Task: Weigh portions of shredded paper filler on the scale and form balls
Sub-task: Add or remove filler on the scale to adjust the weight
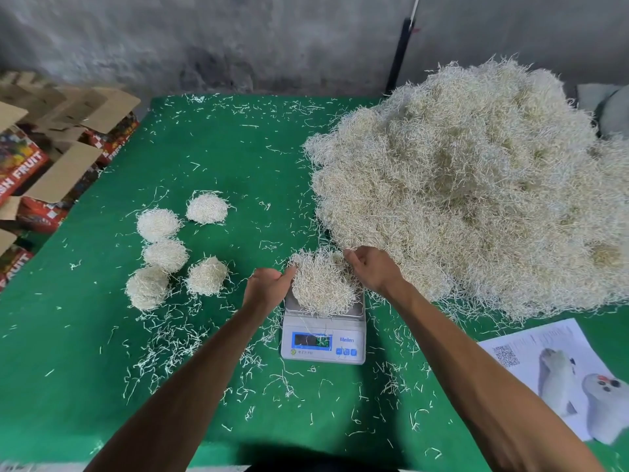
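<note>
The scale (323, 338) reads "Meilen"; red cartons (20, 165) read "FRUIT".

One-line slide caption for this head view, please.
Both hands, left and right, cup a shredded-paper portion on the scale, five finished balls alongside.
</note>
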A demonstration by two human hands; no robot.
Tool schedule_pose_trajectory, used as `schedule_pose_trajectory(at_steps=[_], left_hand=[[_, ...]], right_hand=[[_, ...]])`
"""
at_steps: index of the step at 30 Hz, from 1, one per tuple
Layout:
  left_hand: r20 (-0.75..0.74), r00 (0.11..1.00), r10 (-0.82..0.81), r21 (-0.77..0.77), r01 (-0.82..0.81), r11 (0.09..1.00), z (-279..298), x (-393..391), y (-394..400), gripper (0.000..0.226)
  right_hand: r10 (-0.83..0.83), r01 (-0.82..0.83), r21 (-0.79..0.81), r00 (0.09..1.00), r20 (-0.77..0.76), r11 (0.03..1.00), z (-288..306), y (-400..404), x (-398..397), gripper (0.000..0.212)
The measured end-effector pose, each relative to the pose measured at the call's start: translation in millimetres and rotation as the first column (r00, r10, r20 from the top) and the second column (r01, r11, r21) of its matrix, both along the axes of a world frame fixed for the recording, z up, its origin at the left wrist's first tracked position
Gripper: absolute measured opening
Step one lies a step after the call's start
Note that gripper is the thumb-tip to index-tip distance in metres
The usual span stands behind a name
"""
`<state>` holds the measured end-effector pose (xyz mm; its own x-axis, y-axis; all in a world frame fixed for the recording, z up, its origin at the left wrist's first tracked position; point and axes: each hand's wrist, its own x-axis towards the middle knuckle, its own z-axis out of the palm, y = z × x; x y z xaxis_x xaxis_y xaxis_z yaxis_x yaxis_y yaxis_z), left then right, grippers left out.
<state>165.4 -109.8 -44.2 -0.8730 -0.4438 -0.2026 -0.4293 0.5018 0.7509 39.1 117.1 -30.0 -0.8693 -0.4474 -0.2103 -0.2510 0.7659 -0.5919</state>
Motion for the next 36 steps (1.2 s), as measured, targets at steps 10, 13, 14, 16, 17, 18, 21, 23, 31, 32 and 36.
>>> schedule_pose_trajectory(at_steps=[10,13,14,16,17,18,21,23,31,32,36], left_hand=[[-0.032,0.997,0.073,0.053,-0.071,0.996,3.9,-5.0,6.3,0.052],[0.032,0.997,0.064,0.109,-0.067,0.992,4.8,-10.9,15.2,0.041],[0.06,0.998,0.032,0.146,-0.04,0.989,5.4,-13.3,18.4,0.041],[0.092,0.994,-0.049,0.174,0.033,0.984,6.2,-19.2,25.1,0.043],[0.09,0.993,-0.075,0.153,0.061,0.986,6.8,-22.0,28.1,0.042],[0.075,0.993,-0.086,0.124,0.077,0.989,7.7,-24.6,30.0,0.041],[0.002,0.997,-0.073,0.077,0.073,0.994,12.1,-31.7,31.3,0.039],[-0.035,0.996,-0.078,0.071,0.08,0.994,16.2,-37.8,31.6,0.037],[-0.088,0.986,-0.145,0.131,0.156,0.979,28.1,-83.1,57.7,0.03],[-0.094,0.984,-0.152,0.119,0.163,0.979,28.7,-89.9,61.1,0.028],[-0.135,0.972,-0.193,0.108,0.208,0.972,25.3,-119.0,70.4,0.023]], right_hand=[[-0.035,0.034,0.018,0.997,0.074,0.999,-4.9,0.9,6.1,0.049],[-0.027,0.031,-0.027,0.988,0.151,0.999,-5.2,-4.1,11.1,0.046],[-0.024,0.043,-0.076,0.973,0.227,0.996,-6.1,-6.5,12.2,0.04],[0.027,0.052,-0.17,0.902,0.432,0.984,-4.7,-8.7,13.0,0.026],[0.071,0.035,-0.201,0.866,0.495,0.979,-3.1,-8.1,12.1,0.021],[0.105,0.026,-0.231,0.838,0.536,0.973,-1.9,-7.4,10.2,0.017],[0.039,0.139,-0.274,0.831,0.555,0.952,4.9,0.9,-1.1,0.015],[-0.08,0.149,-0.167,0.928,0.364,0.975,9.3,10.0,-16.2,0.02],[-0.306,0.334,0.152,0.935,-0.179,0.93,0.5,39.5,-81.3,0.052],[-0.308,0.344,0.153,0.926,-0.218,0.926,-2.3,40.8,-88.5,0.052],[-0.231,0.29,0.22,0.938,-0.258,0.932,-14.6,44.9,-116.9,0.057]])
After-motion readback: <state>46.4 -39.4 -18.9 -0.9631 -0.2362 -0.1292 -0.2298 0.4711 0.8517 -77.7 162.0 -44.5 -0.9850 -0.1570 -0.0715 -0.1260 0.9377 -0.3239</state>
